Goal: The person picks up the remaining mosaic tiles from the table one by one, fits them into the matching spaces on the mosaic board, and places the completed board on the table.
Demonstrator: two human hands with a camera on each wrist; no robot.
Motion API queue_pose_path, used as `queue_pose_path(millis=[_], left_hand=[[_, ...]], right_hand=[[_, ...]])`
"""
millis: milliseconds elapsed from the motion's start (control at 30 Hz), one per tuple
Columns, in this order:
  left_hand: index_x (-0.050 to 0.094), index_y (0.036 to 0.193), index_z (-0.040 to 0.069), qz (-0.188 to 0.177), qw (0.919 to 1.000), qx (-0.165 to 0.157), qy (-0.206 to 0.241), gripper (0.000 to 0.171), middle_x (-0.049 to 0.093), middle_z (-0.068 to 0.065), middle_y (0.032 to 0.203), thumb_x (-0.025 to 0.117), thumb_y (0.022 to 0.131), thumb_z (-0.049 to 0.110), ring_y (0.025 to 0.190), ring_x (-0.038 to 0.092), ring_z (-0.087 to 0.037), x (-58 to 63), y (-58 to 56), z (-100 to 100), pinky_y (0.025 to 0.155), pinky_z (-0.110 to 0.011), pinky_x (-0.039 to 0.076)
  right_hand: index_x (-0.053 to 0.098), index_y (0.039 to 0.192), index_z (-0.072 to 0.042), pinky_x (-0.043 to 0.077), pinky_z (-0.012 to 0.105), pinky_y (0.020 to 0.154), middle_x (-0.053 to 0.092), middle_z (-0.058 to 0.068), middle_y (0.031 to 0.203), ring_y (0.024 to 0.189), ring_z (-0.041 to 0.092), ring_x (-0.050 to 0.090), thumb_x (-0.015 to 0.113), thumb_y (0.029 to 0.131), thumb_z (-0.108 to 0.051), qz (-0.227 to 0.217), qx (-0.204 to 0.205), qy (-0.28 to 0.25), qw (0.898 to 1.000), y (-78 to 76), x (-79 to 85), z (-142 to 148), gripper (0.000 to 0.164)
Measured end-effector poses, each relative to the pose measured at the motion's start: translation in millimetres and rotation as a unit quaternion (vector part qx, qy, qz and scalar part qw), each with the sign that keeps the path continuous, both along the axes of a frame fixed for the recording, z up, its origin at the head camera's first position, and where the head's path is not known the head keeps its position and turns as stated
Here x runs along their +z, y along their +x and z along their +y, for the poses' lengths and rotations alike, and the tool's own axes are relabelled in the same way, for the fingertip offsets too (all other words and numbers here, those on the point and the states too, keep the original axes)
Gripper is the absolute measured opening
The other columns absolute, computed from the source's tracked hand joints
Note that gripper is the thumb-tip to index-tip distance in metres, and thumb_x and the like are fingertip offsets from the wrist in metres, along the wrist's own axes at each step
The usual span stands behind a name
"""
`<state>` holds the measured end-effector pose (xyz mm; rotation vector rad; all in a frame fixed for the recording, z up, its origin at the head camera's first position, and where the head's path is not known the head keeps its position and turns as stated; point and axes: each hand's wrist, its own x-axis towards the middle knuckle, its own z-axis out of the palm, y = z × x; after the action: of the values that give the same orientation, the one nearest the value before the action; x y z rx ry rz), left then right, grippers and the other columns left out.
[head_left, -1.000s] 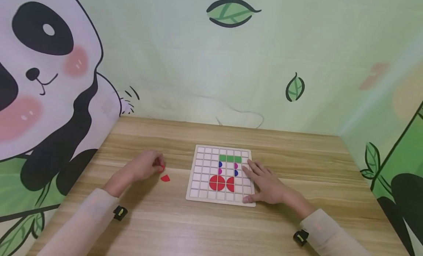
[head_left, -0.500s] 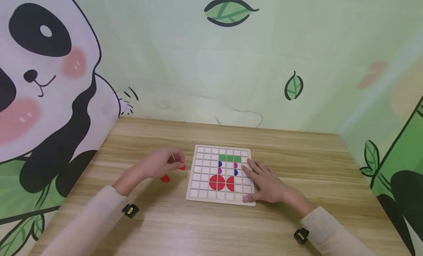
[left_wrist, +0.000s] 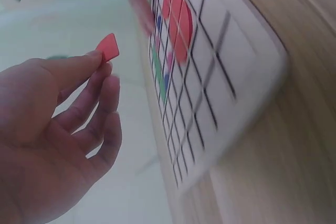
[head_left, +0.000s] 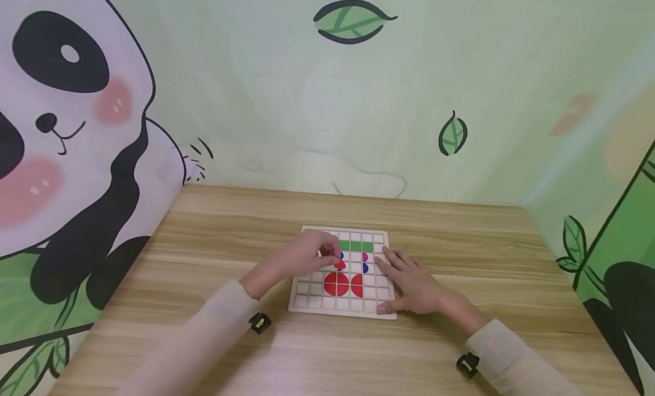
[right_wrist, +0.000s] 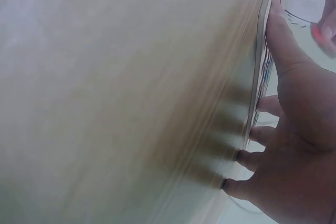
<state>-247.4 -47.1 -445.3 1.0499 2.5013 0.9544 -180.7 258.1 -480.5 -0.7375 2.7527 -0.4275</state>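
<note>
Table (head_left: 358,350) — red piece (left_wrist: 109,47) between fingertips (left_wrist: 90,60)

From my end, I see a wooden table (head_left: 225,217) with streaked grain and a white gridded board (head_left: 369,291) lying flat on it.

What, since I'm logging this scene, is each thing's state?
Grid board, flat, partly filled
Red disc, complete
Red half-disc, left half only
Green pieces, set in one row
Blue pieces, on the board, left one partly hidden
Right magenta piece, on the board
Held red piece, pinched, off the board
Left hand, pinching that piece
Right hand, fingers spread, resting on the board's edge
</note>
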Motion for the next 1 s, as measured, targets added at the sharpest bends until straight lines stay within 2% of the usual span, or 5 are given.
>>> queue_pose_path(millis=[233, 400, 633, 833, 1000], left_hand=[[0.074, 0.102, 0.014, 0.016, 0.9998, -0.009, -0.011, 0.004, 0.071, 0.007, 0.091, 0.076, 0.101, 0.018, 0.083, 0.065, -0.009, -11.3, -1.6, 45, 0.076, -0.024, 0.056], [0.074, 0.099, 0.019, 0.019, 0.9992, -0.011, -0.033, 0.003, 0.068, 0.011, 0.087, 0.076, 0.101, 0.019, 0.082, 0.063, -0.009, -20.0, -0.4, 63, 0.077, -0.025, 0.054], [0.070, 0.093, 0.022, 0.060, 0.9954, -0.029, -0.069, 0.010, 0.064, 0.011, 0.081, 0.073, 0.103, 0.022, 0.076, 0.058, -0.008, -29.3, 0.5, 73, 0.074, -0.024, 0.051], [0.070, 0.094, 0.021, 0.048, 0.9952, -0.032, -0.080, 0.008, 0.064, 0.011, 0.080, 0.075, 0.102, 0.021, 0.074, 0.059, -0.005, -34.6, 2.8, 74, 0.072, -0.020, 0.051], [0.071, 0.095, 0.021, 0.053, 0.9944, -0.033, -0.085, 0.008, 0.064, 0.011, 0.081, 0.075, 0.101, 0.020, 0.074, 0.059, -0.005, -32.2, 4.4, 76, 0.071, -0.020, 0.051]], right_hand=[[0.027, 0.168, -0.010, 0.013, 0.076, 0.120, 0.010, 0.019, 0.176, 0.159, 0.051, 0.007, 0.077, 0.086, -0.066, 0.000, 0.000, -0.002, 1.000, -0.3, -2.4, 1, 0.111], [0.027, 0.168, -0.010, 0.014, 0.077, 0.120, 0.010, 0.019, 0.176, 0.159, 0.050, 0.007, 0.077, 0.086, -0.066, 0.002, 0.005, -0.005, 1.000, -0.3, -1.5, 0, 0.111], [0.028, 0.167, -0.008, 0.016, 0.077, 0.119, 0.011, 0.021, 0.175, 0.159, 0.051, 0.008, 0.079, 0.087, -0.064, 0.008, 0.008, -0.002, 1.000, -0.6, 0.6, 0, 0.111], [0.028, 0.168, -0.009, 0.015, 0.076, 0.120, 0.010, 0.019, 0.176, 0.159, 0.049, 0.007, 0.078, 0.087, -0.065, 0.006, 0.010, -0.001, 1.000, -1.1, -0.9, -1, 0.110], [0.028, 0.168, -0.009, 0.014, 0.077, 0.120, 0.010, 0.020, 0.176, 0.159, 0.050, 0.008, 0.078, 0.086, -0.065, 0.005, 0.007, -0.006, 1.000, -0.3, -0.9, 0, 0.111]])
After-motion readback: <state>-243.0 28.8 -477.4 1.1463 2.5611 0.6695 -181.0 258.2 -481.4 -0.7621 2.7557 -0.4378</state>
